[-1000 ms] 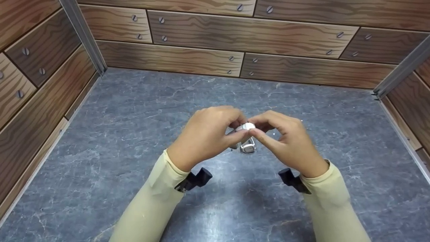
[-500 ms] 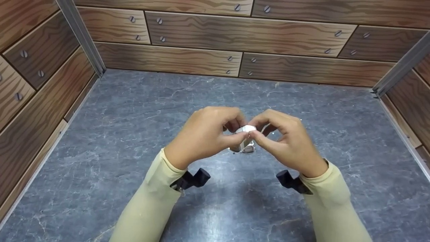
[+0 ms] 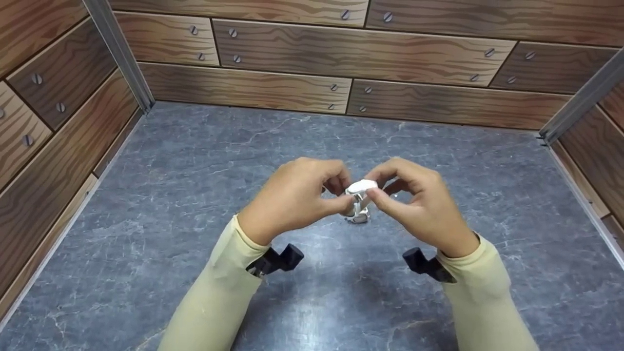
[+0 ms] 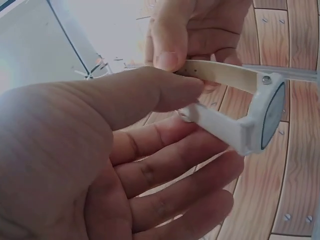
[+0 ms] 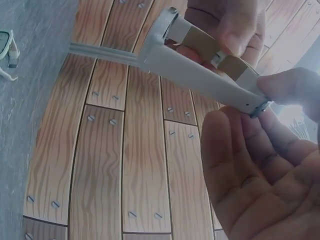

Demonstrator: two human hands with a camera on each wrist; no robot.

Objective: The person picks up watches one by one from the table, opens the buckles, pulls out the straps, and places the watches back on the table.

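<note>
A white wristwatch (image 3: pixel 361 186) is held up between my two hands, its strap bent into a loop. In the left wrist view its round case (image 4: pixel 267 112) hangs at the right, away from the fingers. My left hand (image 3: pixel 304 195) pinches one strap end near the buckle between thumb and index finger; its other fingers extend loosely below. My right hand (image 3: pixel 417 200) pinches the strap's holed end between thumb and fingers. The strap's pale tan inner side shows in both wrist views. I cannot tell whether the strap is fastened.
Beneath the hands, a second white watch (image 3: pixel 359 218) lies on the grey marbled table (image 3: pixel 219 146); part of it shows at the left edge of the right wrist view. Wood-patterned walls (image 3: pixel 365 53) with metal corner posts (image 3: pixel 119 53) enclose the back and sides.
The fingertips have moved slightly apart. The held watch has turned and shifted a little right, showing more of its white part and strap. Both forearms stay nearly where they were.
</note>
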